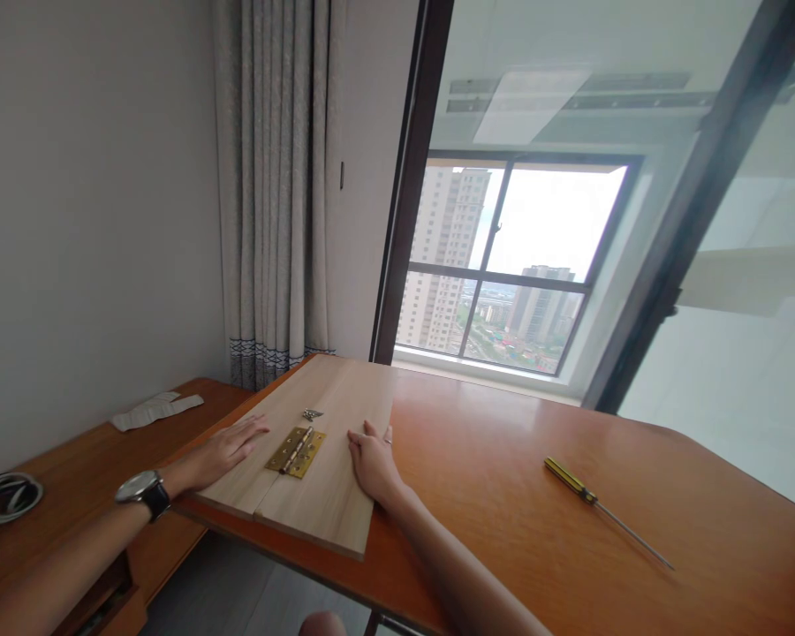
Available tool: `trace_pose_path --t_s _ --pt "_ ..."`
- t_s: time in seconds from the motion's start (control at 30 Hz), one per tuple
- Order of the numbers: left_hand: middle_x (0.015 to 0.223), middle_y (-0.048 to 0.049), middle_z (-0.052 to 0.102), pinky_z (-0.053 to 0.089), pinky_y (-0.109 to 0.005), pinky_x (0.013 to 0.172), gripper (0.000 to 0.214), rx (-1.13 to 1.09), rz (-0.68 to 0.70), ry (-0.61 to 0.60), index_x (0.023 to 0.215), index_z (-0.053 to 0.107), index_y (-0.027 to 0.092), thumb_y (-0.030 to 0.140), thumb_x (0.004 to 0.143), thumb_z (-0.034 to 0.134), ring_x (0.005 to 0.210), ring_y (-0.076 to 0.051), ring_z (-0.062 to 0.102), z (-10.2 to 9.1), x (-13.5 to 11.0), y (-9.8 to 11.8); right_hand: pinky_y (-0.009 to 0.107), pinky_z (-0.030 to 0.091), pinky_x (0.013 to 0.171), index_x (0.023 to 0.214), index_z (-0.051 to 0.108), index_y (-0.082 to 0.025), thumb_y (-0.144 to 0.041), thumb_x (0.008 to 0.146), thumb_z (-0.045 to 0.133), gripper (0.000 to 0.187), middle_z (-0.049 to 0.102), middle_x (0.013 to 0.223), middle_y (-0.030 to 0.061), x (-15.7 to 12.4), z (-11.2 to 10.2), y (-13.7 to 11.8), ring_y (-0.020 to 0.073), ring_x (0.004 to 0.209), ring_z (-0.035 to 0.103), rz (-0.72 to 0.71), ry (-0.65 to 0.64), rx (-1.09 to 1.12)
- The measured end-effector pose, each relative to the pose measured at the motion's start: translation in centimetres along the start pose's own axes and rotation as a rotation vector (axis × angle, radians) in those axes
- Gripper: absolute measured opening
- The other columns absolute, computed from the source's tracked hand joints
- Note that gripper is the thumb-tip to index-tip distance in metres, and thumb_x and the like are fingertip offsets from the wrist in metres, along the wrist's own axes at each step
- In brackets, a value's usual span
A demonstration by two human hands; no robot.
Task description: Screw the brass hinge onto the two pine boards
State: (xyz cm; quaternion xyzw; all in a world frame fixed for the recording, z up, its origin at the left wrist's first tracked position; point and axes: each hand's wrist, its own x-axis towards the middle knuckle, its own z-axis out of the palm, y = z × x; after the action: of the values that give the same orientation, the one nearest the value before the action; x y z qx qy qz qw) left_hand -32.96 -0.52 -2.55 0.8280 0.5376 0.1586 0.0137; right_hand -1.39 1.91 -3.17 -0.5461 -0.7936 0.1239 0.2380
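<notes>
Two pale wooden boards (335, 397) lie side by side on an orange-brown table (503, 477). A brass hinge (295, 451) rests open across the seam between them, with a few small screws (312, 413) just beyond it. My left hand (229, 450), with a wristwatch on the wrist, lies flat with fingers stretched out on the left board. On the right board's edge lies my right hand (371, 461), flat too, with a ring on one finger. Neither hand holds anything.
A yellow-handled screwdriver (600, 505) lies on the table to the right. A lower wooden desk (72, 468) at left carries a white cloth (157, 410) and a coiled cable (5, 496). Curtains and a large window stand behind.
</notes>
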Motion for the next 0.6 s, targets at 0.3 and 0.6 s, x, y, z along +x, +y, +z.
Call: trace_pose_path --t_s 0.3,0.6 --pt "0.141 -0.0135 0.055 0.042 -0.037 0.107 0.057 0.004 -0.076 -0.008 0.14 0.043 0.013 0.041 0.092 0.031 0.13 -0.027 0.053 -0.4 -0.4 -3.4 0.067 0.005 0.113 0.125 0.065 -0.018 -0.024 0.1 0.033 0.041 0.054 0.142 0.0173 1.4 1.3 -2.4 0.0357 0.14 0.038 -0.01 -0.009 -0.024" --pt "0.143 -0.0171 0.051 0.034 -0.048 0.113 0.056 0.119 -0.101 0.226 0.137 0.043 0.01 0.025 0.084 0.036 0.135 -0.032 0.045 -1.1 0.2 -0.5 0.04 0.033 0.111 0.139 0.051 -0.013 -0.027 0.091 0.053 0.05 0.053 0.142 0.0164 0.0 -2.6 -0.8 0.0283 0.13 0.05 -0.073 0.011 -0.075"
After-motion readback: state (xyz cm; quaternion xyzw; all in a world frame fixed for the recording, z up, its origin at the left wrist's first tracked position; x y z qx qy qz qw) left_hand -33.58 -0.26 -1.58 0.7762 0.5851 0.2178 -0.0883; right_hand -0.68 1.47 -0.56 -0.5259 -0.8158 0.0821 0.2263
